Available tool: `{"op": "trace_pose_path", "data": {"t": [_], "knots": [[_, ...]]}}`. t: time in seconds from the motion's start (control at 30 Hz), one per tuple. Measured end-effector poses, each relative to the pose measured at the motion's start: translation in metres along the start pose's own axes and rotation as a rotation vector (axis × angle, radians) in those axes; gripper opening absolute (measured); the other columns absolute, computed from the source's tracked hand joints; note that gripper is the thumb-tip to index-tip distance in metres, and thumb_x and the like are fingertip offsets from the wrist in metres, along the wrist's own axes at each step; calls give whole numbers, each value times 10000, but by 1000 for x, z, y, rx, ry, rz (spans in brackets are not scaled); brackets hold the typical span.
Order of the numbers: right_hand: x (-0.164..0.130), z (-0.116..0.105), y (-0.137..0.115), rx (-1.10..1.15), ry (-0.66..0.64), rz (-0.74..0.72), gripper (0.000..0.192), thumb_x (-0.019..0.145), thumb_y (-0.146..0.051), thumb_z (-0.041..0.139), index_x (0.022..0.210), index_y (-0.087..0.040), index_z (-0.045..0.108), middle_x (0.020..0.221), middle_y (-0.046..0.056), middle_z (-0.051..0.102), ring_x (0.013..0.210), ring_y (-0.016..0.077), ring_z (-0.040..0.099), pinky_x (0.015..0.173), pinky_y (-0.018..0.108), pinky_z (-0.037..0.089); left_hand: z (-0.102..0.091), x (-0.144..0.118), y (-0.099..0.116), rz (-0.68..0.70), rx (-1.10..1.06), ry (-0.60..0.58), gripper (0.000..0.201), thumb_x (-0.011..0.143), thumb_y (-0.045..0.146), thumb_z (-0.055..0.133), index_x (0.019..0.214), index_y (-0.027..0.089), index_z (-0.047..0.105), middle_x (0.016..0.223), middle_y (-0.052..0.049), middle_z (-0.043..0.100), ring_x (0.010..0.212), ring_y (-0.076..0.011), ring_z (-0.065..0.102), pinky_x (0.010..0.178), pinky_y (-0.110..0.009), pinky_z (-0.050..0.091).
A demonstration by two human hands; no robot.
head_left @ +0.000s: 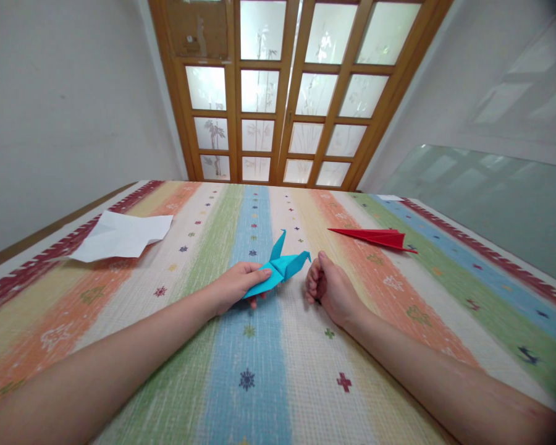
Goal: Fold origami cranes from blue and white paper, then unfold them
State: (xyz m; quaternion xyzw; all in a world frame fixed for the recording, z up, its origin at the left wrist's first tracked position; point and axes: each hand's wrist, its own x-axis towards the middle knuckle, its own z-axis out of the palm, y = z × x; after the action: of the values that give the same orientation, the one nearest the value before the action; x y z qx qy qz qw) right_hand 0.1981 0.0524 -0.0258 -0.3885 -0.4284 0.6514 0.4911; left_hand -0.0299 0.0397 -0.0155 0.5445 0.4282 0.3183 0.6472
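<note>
A blue origami crane (283, 267) is held a little above the striped tablecloth. My left hand (243, 283) pinches its near wing, the thumb on top and the fingers underneath. The crane's bent tip points right, and another thin, pointed part sticks up behind. Just right of that tip is my right hand (328, 287), its fingers curled in and the thumb raised. It appears apart from the crane, and I see nothing in it.
A creased white paper sheet (123, 236) lies at the left. Toward the right rests a red paper plane (375, 237). The striped tablecloth (248, 408) covers the table. Wooden doors with glass panes (278, 93) stand behind, and a glass panel (486, 204) leans at the right.
</note>
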Motion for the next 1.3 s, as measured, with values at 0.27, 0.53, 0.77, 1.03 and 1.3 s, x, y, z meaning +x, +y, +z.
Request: {"op": "trace_pose_path", "data": {"t": [0.27, 0.53, 0.77, 1.03, 1.3], "knots": [[-3, 4, 8, -259, -108, -150, 403, 845, -474, 719, 1150, -265, 560, 652, -82, 522, 423, 95, 468, 338, 212, 455, 3, 4, -5, 27, -5, 71, 457, 820, 616, 623, 814, 161, 583, 628, 5, 609, 413, -89, 504, 401, -196, 374], [0, 7, 14, -327, -48, -178, 267, 842, -464, 706, 855, -216, 606, 577, -68, 505, 394, 94, 465, 316, 212, 415, 7, 3, -3, 47, 18, 7, 530, 810, 667, 621, 745, 140, 623, 618, -17, 584, 463, -101, 507, 419, -211, 422], [10, 0, -10, -371, 62, -249, 271, 805, -462, 713, 843, -209, 622, 734, -9, 629, 525, 116, 563, 392, 226, 488, 9, 1, -12, 116, -1, 45, 738, 807, 809, 478, 836, 100, 681, 764, -89, 617, 614, -159, 595, 384, -205, 442], [39, -57, -72, -553, 217, -332, 244, 771, -396, 737, 861, -185, 657, 809, 34, 685, 610, 138, 621, 431, 214, 494, 11, 1, -15, 138, 44, 83, 702, 885, 733, 431, 866, 90, 712, 755, -78, 600, 570, -128, 562, 387, -194, 430], [101, -119, -129, -823, 419, -264, 170, 946, -306, 624, 967, -141, 660, 923, 59, 693, 701, 141, 644, 592, 258, 544, 12, -1, -14, 142, 55, 17, 668, 874, 722, 470, 899, 98, 708, 769, -70, 599, 612, -137, 566, 409, -197, 422]]}}
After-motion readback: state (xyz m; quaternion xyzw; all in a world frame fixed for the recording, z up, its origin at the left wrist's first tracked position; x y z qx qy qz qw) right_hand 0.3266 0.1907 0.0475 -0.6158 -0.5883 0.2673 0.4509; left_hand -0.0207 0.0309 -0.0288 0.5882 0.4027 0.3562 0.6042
